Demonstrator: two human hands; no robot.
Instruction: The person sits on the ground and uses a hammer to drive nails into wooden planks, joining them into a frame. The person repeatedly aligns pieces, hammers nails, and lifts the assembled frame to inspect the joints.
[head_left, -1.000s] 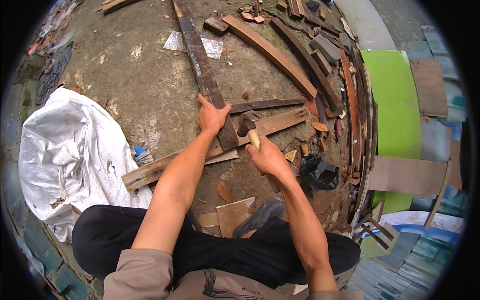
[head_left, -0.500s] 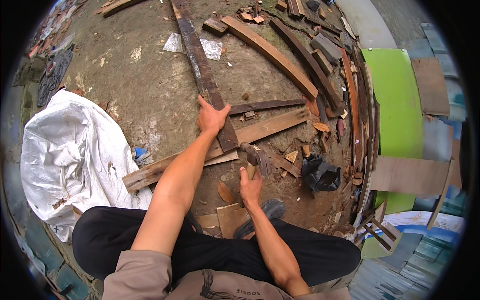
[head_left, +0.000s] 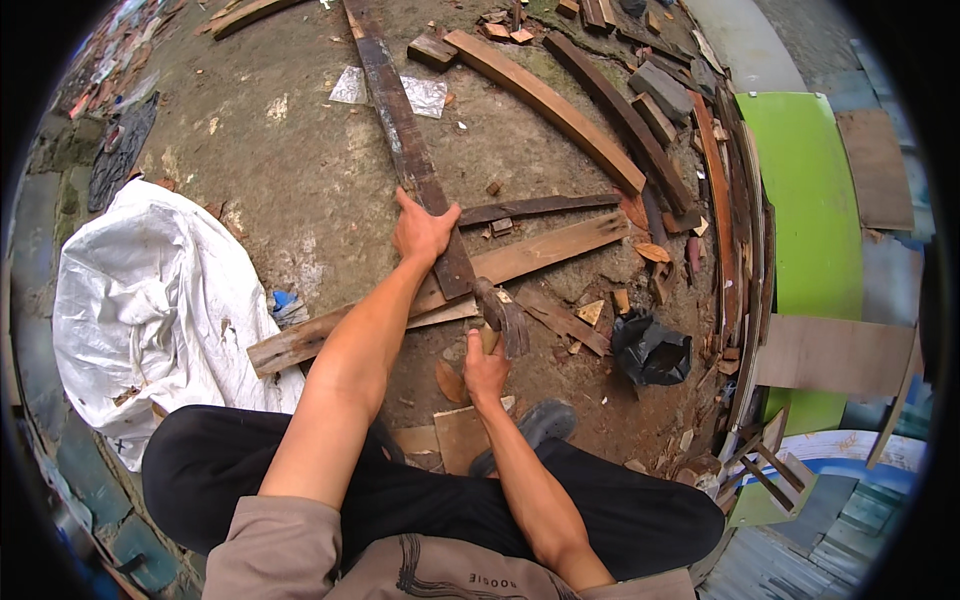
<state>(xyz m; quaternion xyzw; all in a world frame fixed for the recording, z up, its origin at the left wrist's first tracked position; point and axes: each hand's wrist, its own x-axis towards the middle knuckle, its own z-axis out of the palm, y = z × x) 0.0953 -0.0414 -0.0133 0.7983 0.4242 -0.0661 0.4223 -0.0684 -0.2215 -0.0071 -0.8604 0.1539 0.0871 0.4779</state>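
Left hand (head_left: 424, 234): arm to 1 o'clock, gripping dark plank (head_left: 392, 115)
Right hand (head_left: 487, 370): forearm to 11 o'clock, closed round claw hammer (head_left: 509, 322)

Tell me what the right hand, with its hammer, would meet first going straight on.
Probably the near end of the dark board in the left hand: the right hand points forward and slightly left, and the hammer's head appears right beside that end. Whether they touch is unclear.
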